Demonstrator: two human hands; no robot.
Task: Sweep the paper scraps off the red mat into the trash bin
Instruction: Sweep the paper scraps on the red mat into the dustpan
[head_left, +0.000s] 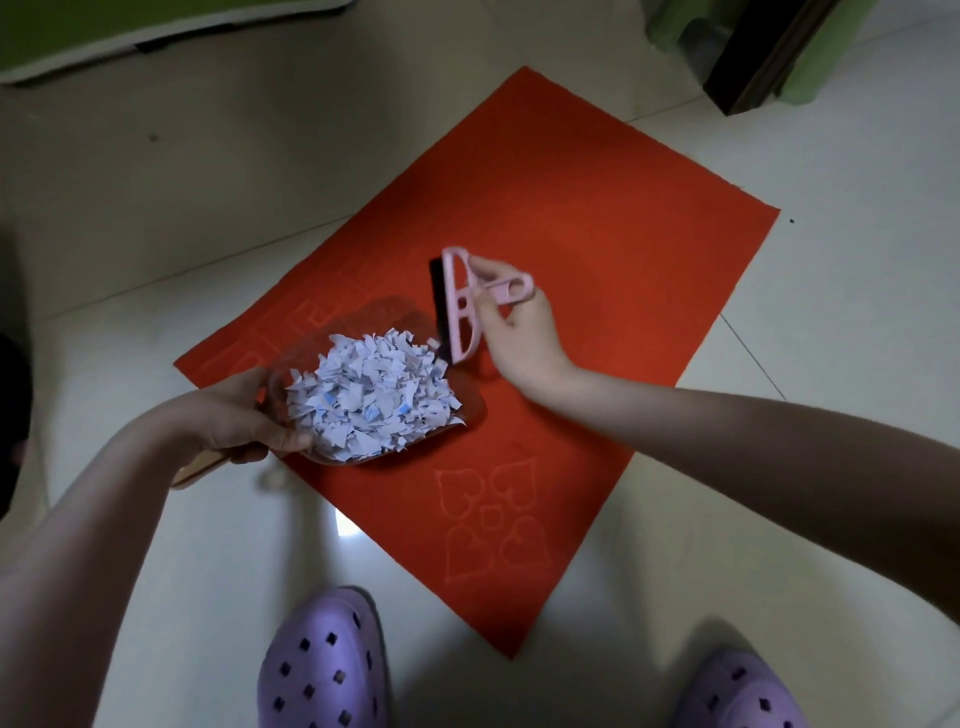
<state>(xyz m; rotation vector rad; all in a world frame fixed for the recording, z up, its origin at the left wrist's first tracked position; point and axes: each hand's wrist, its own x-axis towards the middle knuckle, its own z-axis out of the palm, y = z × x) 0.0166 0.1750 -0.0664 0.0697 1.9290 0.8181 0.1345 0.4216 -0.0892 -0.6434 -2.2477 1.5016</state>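
Pale tiled floor (156, 218) fills the view, and the red mat (571, 218) lies on it at an angle, one corner pointing away, another toward the person's feet. Embossed hearts show near the mat's near corner, and a key pattern runs along its left edge. The mat's surface looks bare red, apart from what is held over it.

Over the mat's left corner sits a clear dustpan (470, 410), tipped up a little, and it is heaped with paper scraps (369, 395): small white torn bits, some with blue print, piled thick. The left hand (244, 415) grips the dustpan at its near end, fingers curled tight around it where a tan handle (195, 470) pokes out below the wrist.

Just beside the heap's far right side, the right hand (511, 322) pinches a pink hand brush (462, 306) by its looped handle, thumb and fingers closed on it, dark bristles facing the scraps, the arm reaching in from the right.

Two purple clogs (322, 670) stand at the bottom edge. A green bin (810, 62) is partly seen at the top right corner, behind a dark post.
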